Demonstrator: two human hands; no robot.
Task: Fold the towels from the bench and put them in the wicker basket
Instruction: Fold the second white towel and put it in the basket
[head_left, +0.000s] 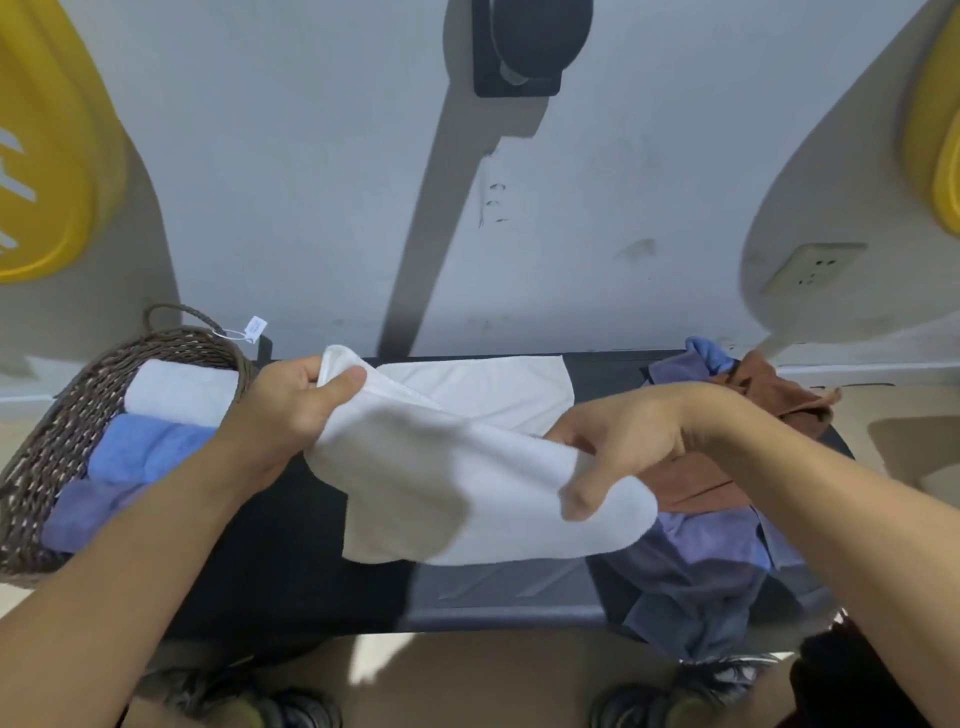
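A white towel (467, 478) is lifted over the middle of the dark bench (280, 561). My left hand (291, 410) pinches its far left corner between thumb and fingers. My right hand (623, 447) grips its right edge, fingers curled down over the cloth. The towel's far part still lies flat on the bench. A pile of unfolded towels, brown (696, 483), purple (711, 551) and blue (709, 353), covers the bench's right end. The wicker basket (47, 457) stands at the left and holds a white roll (182, 389), a blue towel (150, 447) and a purple towel (88, 509).
A grey wall rises right behind the bench, with a socket (813, 267) at the right. A paper tag (255, 328) hangs from the basket's handle. My shoes (291, 709) show on the floor below the bench's front edge.
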